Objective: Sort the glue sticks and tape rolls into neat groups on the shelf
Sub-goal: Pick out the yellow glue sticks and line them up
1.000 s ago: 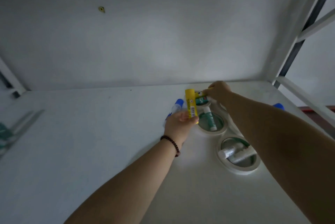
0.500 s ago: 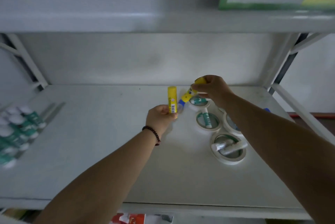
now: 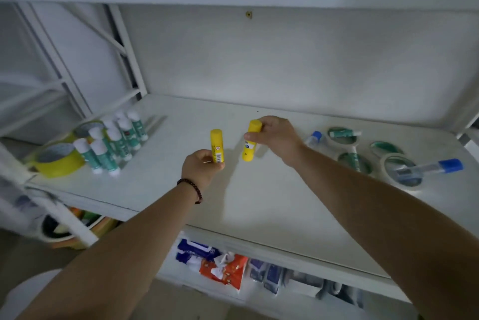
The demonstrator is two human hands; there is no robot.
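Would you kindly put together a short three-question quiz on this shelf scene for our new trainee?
1. True or false: each hand holds a yellow glue stick.
2. Where does the upright group of green-and-white glue sticks stand: A) left end of the shelf, B) right end, C) floor?
3. Fill in: the rolls at the right end are white ____ rolls.

Key: 1 true: left hand and left stick, right hand and right stick. 2 A: group on shelf. 3 tape.

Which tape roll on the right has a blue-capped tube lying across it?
The white tape roll closest to the front right; a clear tube with a blue cap rests across it. The other right-hand rolls carry none.
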